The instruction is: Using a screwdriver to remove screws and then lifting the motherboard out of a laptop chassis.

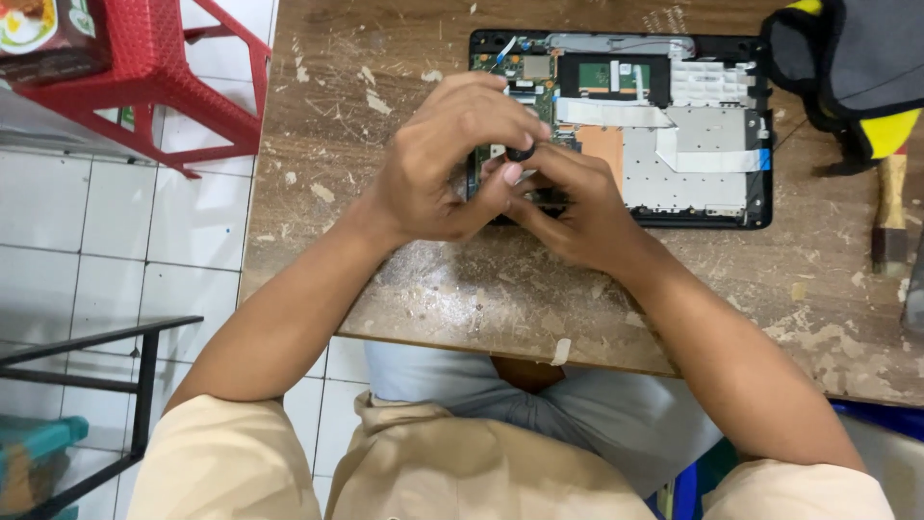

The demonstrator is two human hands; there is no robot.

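Pinching small black part (521, 152) between hands (510, 183), above opened laptop (693, 144)

Worn wooden counter (481, 289), scratched and paint-flecked, beneath the hands. Red plastic stool (164, 67) on white floor tiles (115, 212), far left of them. Grey-and-yellow bag (852, 63) up to their right; wooden-handled hammer (890, 212) just below it. Black metal rack (106, 385), lower left.
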